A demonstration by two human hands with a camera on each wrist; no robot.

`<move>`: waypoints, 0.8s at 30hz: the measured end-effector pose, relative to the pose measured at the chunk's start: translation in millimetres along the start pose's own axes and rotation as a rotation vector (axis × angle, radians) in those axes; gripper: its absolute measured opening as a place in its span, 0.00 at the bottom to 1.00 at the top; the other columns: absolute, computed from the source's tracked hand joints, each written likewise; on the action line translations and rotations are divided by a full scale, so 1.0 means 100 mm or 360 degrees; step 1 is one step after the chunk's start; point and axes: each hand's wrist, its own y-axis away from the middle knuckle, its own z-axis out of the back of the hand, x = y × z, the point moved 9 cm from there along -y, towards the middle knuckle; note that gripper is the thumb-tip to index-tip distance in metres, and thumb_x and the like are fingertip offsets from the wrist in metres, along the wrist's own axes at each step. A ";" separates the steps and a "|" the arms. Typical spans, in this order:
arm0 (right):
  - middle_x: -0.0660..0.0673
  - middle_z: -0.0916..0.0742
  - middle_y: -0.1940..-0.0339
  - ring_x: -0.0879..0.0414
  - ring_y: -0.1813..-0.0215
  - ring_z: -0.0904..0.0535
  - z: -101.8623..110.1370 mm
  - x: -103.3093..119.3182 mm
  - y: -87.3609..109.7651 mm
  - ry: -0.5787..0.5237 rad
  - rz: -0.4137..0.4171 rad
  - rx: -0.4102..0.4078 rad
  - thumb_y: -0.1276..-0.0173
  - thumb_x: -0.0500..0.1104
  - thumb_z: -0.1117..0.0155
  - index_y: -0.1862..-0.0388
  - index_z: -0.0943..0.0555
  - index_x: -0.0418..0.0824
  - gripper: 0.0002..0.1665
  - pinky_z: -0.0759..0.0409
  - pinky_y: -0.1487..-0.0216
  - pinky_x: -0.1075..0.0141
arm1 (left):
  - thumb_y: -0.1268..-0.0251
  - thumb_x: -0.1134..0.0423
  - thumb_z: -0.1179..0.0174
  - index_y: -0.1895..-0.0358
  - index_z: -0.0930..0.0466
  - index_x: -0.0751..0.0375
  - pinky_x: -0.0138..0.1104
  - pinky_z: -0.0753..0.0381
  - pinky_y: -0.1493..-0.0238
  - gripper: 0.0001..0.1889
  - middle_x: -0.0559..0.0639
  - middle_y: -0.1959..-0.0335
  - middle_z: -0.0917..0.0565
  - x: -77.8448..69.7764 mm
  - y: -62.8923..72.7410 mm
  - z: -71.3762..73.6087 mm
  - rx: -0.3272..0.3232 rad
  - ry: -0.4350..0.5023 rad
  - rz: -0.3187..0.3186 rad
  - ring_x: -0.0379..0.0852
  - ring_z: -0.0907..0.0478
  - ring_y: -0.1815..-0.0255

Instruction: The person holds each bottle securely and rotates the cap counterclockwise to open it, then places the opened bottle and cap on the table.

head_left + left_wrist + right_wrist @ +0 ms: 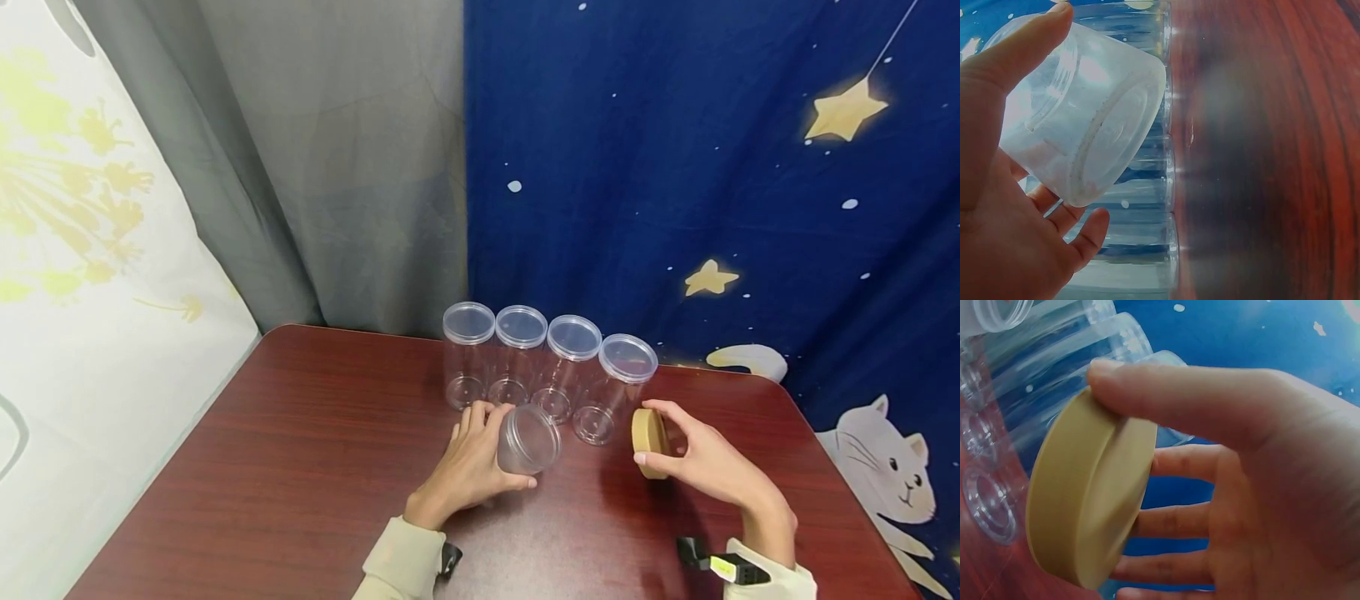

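My left hand (472,462) grips a small translucent jar (529,440) round its side, tilted with its mouth towards the head camera. In the left wrist view the jar's base (1116,134) points to the table and no lid covers it. To the right, my right hand (708,454) pinches a tan round lid (649,443) by its rim, between thumb and fingers. The lid stands on edge, apart from the jar. Right behind both hands is a row of several tall clear jars (555,367) with clear lids.
The dark red wooden table (337,467) has rounded far corners. Behind it hang a grey curtain (360,167) and a blue curtain (645,167) with stars. A white patterned cloth (90,275) hangs at the left.
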 end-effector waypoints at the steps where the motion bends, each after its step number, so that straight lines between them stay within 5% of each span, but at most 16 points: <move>1: 0.46 0.16 0.58 0.57 0.57 0.19 -0.01 -0.03 -0.01 0.0027 -0.0016 0.0003 0.40 0.52 0.25 0.30 0.34 0.41 0.43 0.19 0.60 0.68 | 0.68 0.40 0.19 0.33 0.32 0.55 0.47 0.29 0.47 0.52 0.55 0.46 0.30 0.00 0.00 0.00 0.0003 0.0000 0.0002 0.53 0.32 0.45; 6: 0.46 0.16 0.59 0.55 0.58 0.20 -0.06 -0.16 -0.05 0.0109 -0.0120 0.0016 0.42 0.56 0.25 0.31 0.33 0.43 0.44 0.22 0.62 0.68 | 0.67 0.41 0.19 0.34 0.32 0.55 0.47 0.29 0.47 0.51 0.54 0.47 0.29 0.02 0.00 -0.01 0.0007 0.0010 0.0005 0.52 0.31 0.45; 24: 0.44 0.15 0.57 0.53 0.56 0.19 -0.11 -0.28 -0.09 0.0173 -0.0169 0.0039 0.41 0.59 0.26 0.31 0.34 0.41 0.46 0.23 0.61 0.62 | 0.60 0.47 0.20 0.32 0.35 0.61 0.45 0.24 0.42 0.50 0.53 0.45 0.28 0.11 0.01 -0.07 0.0087 0.0147 0.0030 0.49 0.27 0.45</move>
